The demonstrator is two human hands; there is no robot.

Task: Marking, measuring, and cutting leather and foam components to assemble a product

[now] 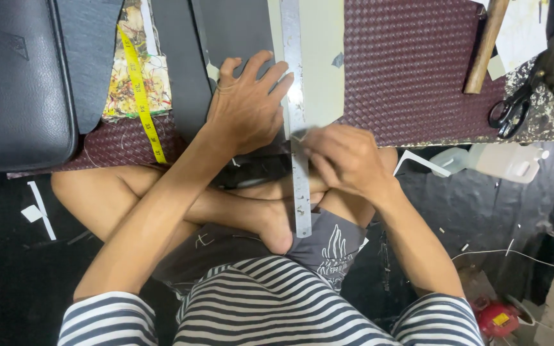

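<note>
Dark sheet material (238, 29) lay flat across the woven maroon mat (411, 64), running from the far edge down to the person's crossed legs, so it could be worked on the floor. Over its right edge lay a long steel ruler (297, 115), set lengthwise toward the body as a straight guide. Left hand (248, 106) was spread wide, palm and fingers pressing the sheet and the ruler's edge, seemingly to stop both from sliding. Right hand (347, 160) was curled narrow against the ruler's right side, blurred; whether it pinched a small tool I cannot tell. A yellow tape measure (141, 96) trailed left, and black scissors (513, 110) lay well apart at right.
</note>
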